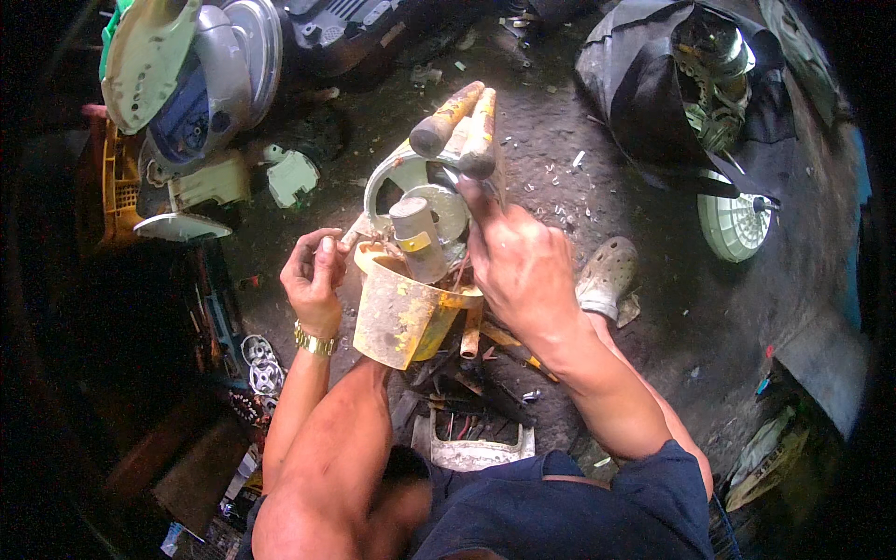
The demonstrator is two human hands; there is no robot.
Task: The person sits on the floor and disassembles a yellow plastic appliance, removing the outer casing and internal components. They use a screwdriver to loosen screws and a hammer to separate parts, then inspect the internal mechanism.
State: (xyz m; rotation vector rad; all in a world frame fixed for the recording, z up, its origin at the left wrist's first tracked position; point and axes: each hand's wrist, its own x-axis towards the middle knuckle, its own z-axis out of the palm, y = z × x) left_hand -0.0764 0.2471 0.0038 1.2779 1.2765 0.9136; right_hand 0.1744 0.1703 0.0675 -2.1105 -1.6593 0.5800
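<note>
A worn yellow plastic housing (397, 308) is tilted in front of me, its paint patchy and dirty. A grey cylinder (418, 243) with a yellow band stands in its opening, in front of a pale round frame (378, 187). Two stained, rod-like handles (448, 117) stick up beyond the frame. My left hand (315, 280), with a gold watch on the wrist, pinches a small pale stub at the frame's left side. At the right side of the assembly, my right hand (525, 266) is closed, its index finger near the nearer handle; whatever it grips is hidden. Reddish wires show beside it.
White and grey plastic shells (215, 84) are heaped at the far left by an orange crate (121, 182). A black sheet-like bag (644, 103) and a pale ribbed wheel (733, 227) lie far right. My clog (609, 275) is beside the right forearm; a white frame (476, 453) lies near me.
</note>
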